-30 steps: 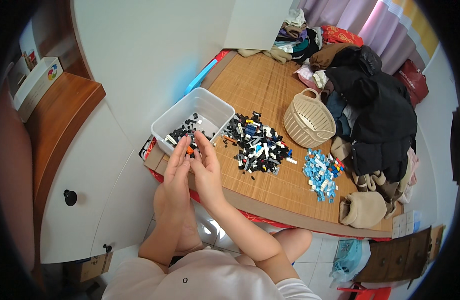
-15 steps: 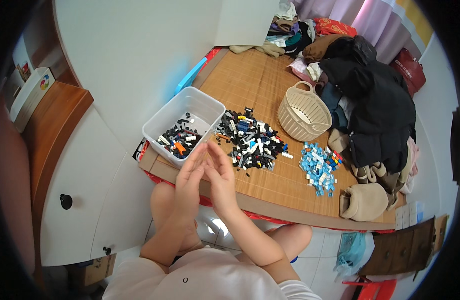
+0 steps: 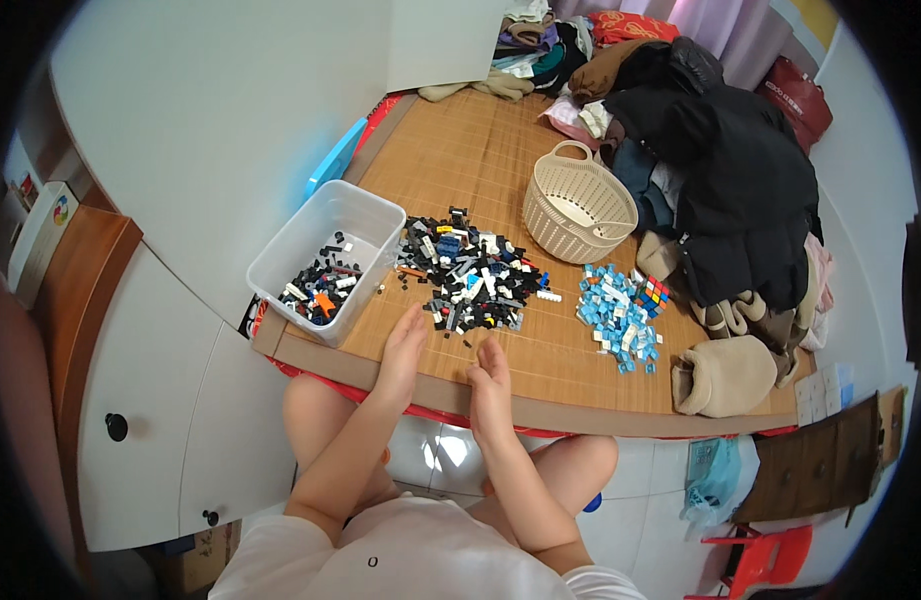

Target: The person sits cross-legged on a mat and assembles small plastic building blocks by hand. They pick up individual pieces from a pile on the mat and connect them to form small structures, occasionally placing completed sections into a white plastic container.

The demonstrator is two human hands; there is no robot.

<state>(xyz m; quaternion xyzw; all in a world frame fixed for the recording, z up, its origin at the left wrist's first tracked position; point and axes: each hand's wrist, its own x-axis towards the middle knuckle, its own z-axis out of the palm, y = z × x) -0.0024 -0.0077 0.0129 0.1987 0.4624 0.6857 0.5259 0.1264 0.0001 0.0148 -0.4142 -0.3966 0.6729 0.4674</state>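
My left hand [image 3: 402, 352] is over the near edge of the bamboo mat, its fingers stretched out and holding nothing. Facing it, my right hand [image 3: 491, 388] is also open, with the fingers apart from the thumb and nothing visible in it. A gap separates the two. Just beyond them lies a heap of mixed toy bricks [image 3: 475, 275], mostly black, white and grey. Left of the heap stands a clear plastic box [image 3: 377, 222] with more bricks in its bottom, an orange one among them. A smaller pile of light-blue and white bricks [image 3: 618, 318] is to the right.
A beige woven-look basket [image 3: 580, 215] stands behind the blue pile, where a colourful puzzle cube [image 3: 652, 295] also sits. Heaped clothes [image 3: 745, 190] cover the right side of the mat [image 3: 460, 140]. Against the white cabinet leans a blue lid [image 3: 335, 160].
My hands were together with fingertips touching near the box; now they are apart, the right one lower and farther right. The view has shifted slightly.
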